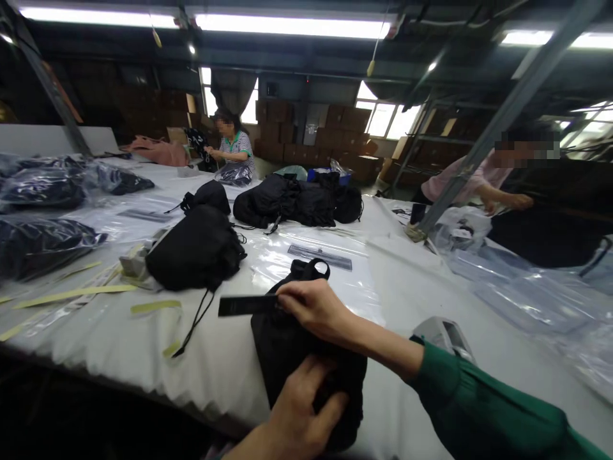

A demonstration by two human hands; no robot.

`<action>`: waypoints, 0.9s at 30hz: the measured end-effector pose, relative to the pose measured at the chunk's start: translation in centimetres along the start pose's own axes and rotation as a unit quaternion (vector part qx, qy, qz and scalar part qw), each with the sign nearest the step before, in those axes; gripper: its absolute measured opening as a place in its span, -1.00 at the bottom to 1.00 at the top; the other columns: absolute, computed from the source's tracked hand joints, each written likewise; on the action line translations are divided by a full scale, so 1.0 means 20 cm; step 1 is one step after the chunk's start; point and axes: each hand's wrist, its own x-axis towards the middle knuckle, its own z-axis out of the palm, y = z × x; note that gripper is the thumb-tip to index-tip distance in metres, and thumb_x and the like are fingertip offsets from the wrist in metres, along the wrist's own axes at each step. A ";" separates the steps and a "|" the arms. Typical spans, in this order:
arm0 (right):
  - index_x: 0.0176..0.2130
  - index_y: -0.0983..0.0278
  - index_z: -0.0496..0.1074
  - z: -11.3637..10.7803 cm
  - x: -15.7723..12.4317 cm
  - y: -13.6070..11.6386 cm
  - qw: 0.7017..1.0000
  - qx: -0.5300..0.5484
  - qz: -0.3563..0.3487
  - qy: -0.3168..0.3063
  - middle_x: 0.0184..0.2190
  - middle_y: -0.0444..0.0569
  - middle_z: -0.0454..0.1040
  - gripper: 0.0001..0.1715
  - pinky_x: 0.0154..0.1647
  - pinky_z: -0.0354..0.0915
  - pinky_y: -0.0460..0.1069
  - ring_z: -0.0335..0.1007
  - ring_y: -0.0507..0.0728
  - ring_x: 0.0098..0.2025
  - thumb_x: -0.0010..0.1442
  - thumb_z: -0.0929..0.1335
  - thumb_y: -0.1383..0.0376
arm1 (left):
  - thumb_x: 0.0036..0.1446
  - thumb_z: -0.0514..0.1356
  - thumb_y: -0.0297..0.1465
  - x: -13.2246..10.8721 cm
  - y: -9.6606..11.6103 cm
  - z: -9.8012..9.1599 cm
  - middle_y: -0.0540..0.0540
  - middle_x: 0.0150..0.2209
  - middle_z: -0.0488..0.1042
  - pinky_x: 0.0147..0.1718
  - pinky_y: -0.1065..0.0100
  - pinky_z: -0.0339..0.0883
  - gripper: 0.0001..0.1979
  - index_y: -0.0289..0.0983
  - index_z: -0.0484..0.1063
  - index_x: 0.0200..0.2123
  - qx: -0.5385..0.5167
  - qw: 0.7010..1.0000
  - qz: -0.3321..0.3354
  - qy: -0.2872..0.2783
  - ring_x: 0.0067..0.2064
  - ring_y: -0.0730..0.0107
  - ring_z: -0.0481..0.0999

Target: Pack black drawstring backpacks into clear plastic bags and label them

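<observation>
A black cloth bag [272, 358] with a loop at its top lies at the table's front edge. My right hand [316, 308], in a green sleeve, pinches one end of a flat black strip [242, 305] over the upper part of the bag. The strip points left. Lower down, my left hand [304, 406] rests on the bag, its thumb and fingers spread over the fabric. Behind the bag lies a clear plastic sheet with a dark printed label [320, 257].
Black drawstring bags [196, 249] stand left and behind. Yellow strips [76, 295] lie at left, plastic-wrapped bundles [43, 246] further left. A grey device [443, 335] sits by my right forearm. Clear plastic bags [531, 287] lie right. Two people [234, 150] work beyond the table.
</observation>
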 end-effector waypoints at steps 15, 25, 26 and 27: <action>-0.29 0.22 0.57 -0.09 -0.39 0.13 0.912 0.196 0.230 0.277 -0.36 0.00 0.63 -0.65 -0.19 0.50 0.11 0.58 0.30 -0.24 0.08 0.45 0.01 | 0.06 0.29 -0.31 0.69 0.05 -0.19 -0.04 -0.42 0.49 -0.40 0.41 0.37 -0.72 -0.33 0.43 -0.18 -0.208 0.972 -0.105 0.040 -0.42 0.44 0.49; 0.22 0.12 0.28 -0.25 -0.45 0.32 0.891 -0.368 -0.122 0.238 0.27 0.15 0.24 -0.42 0.31 -0.10 0.46 0.09 0.42 0.31 0.23 0.37 0.33 | -0.10 0.37 -0.38 0.71 0.05 -0.25 -0.02 -0.52 0.48 -0.49 0.48 0.25 -0.73 -0.36 0.49 -0.29 -0.278 0.939 -0.192 -0.059 -0.50 0.50 0.44; 0.19 0.15 0.31 -0.24 -0.44 0.32 0.888 -0.375 -0.139 0.227 0.20 0.16 0.34 -0.48 0.30 -0.09 0.45 0.19 0.37 0.27 0.26 0.32 0.42 | -0.09 0.38 -0.36 0.71 0.07 -0.25 -0.02 -0.52 0.48 -0.50 0.49 0.24 -0.72 -0.36 0.49 -0.28 -0.272 0.939 -0.197 -0.067 -0.50 0.50 0.44; 0.16 0.17 0.33 -0.23 -0.44 0.33 0.887 -0.370 -0.155 0.228 0.13 0.16 0.43 -0.50 0.29 -0.02 0.43 0.30 0.32 0.21 0.27 0.29 0.49 | -0.07 0.38 -0.34 0.71 0.07 -0.24 -0.02 -0.51 0.49 -0.49 0.48 0.26 -0.71 -0.35 0.49 -0.27 -0.261 0.942 -0.200 -0.074 -0.49 0.49 0.45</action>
